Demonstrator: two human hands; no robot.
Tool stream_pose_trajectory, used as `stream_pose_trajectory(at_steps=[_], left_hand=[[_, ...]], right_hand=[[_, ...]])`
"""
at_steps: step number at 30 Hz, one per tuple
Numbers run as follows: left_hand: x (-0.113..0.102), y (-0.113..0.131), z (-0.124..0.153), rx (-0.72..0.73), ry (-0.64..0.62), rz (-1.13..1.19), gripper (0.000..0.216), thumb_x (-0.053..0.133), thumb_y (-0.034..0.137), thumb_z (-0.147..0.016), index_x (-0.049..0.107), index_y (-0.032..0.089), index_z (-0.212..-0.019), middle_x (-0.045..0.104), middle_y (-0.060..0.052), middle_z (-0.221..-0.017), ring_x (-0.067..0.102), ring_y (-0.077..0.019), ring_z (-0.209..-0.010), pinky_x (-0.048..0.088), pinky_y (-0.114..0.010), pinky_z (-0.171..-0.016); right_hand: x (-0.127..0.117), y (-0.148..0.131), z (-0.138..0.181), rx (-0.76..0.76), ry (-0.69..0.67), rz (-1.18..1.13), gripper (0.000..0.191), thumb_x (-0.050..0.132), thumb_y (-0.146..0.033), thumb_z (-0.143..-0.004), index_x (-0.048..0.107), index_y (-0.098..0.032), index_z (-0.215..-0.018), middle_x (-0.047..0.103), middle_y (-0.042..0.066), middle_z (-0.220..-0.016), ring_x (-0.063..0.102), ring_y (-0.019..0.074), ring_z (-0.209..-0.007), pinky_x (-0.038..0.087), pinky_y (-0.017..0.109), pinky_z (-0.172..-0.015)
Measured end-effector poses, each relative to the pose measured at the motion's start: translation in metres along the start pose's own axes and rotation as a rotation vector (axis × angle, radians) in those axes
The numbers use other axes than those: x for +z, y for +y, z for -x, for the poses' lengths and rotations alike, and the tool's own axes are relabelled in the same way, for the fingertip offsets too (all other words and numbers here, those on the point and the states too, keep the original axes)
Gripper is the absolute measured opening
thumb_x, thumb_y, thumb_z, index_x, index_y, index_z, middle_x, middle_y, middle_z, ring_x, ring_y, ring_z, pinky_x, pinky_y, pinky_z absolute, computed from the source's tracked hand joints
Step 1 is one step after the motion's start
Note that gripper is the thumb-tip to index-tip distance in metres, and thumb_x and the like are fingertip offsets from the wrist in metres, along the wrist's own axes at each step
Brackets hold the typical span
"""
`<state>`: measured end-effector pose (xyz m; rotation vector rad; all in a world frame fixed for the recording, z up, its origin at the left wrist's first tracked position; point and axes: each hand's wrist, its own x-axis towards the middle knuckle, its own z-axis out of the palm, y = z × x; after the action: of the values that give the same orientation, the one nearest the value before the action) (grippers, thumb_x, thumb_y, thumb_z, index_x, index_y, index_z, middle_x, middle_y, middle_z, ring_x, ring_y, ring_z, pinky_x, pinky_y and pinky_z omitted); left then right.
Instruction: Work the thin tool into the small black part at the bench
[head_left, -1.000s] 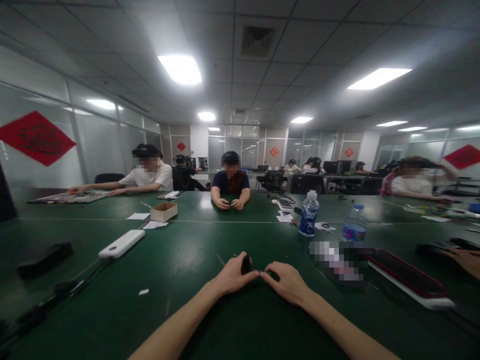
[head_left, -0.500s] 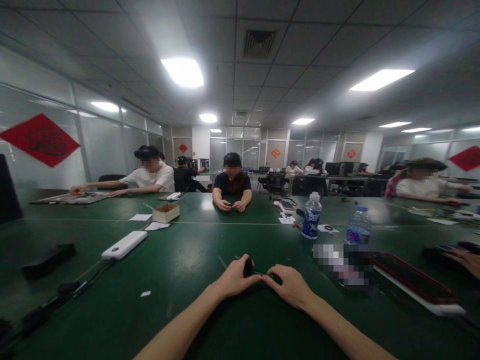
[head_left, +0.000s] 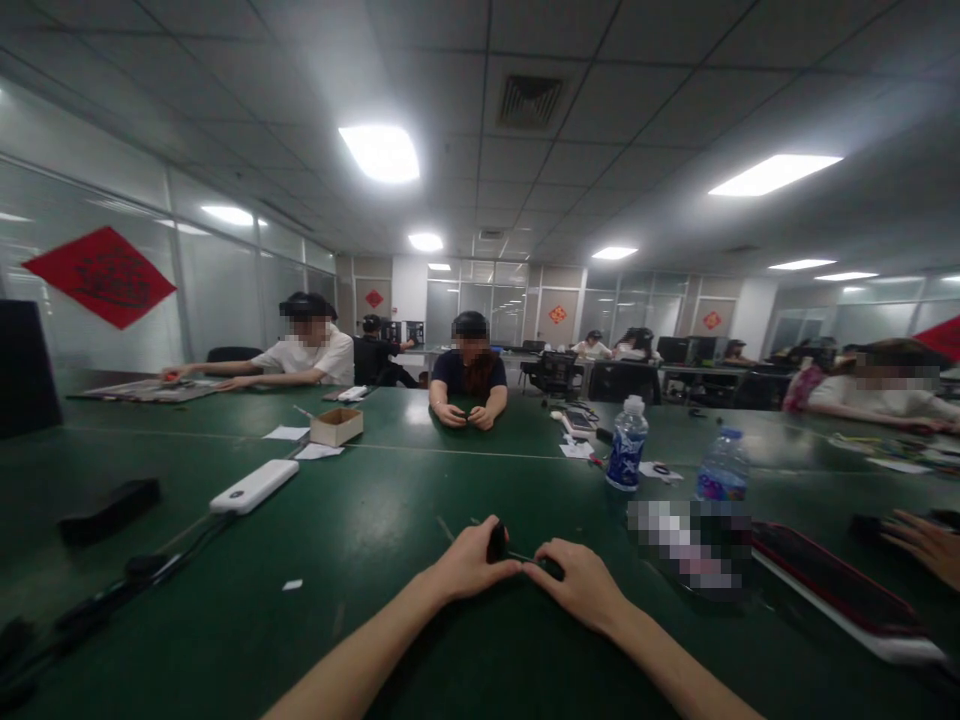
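Observation:
Both my hands rest on the green table [head_left: 390,520] close together. My left hand [head_left: 469,565] is closed around a small black object [head_left: 496,541] that sticks up between thumb and fingers. My right hand [head_left: 581,585] is closed too, pinching the other end of a thin dark piece that runs from the black object toward it. What that piece is I cannot make out.
A white power bank [head_left: 253,486] with a cable lies at left, a cardboard box [head_left: 337,426] behind it. Two water bottles [head_left: 626,445] stand at right, near a red-edged tablet [head_left: 832,585]. A person [head_left: 470,380] sits opposite; another person's hand [head_left: 926,540] is at far right.
The view has tilted slightly, so everything sits a little lower and further right. My hands keep the same grip on the small black object.

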<state>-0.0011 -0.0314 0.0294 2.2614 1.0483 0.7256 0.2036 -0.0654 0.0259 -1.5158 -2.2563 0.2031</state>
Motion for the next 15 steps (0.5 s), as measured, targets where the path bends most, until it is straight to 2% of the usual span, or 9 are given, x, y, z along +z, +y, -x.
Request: stream_pose_trajectory(at_steps=[15], left_hand=[[-0.0007, 0.0020, 0.0015, 0.008, -0.010, -0.057, 0.039, 0.059, 0.049, -0.077, 0.052, 0.018, -0.099, 0.060, -0.004, -0.085, 0.055, -0.0179, -0.075, 0.040, -0.026, -0.061]], right_hand=[[0.0016, 0.0031, -0.0002, -0.011, -0.006, -0.002, 0.046, 0.040, -0.058, -0.088, 0.066, -0.020, -0.089, 0.065, 0.005, -0.089, 0.059, 0.0187, -0.082, 0.042, 0.028, -0.071]])
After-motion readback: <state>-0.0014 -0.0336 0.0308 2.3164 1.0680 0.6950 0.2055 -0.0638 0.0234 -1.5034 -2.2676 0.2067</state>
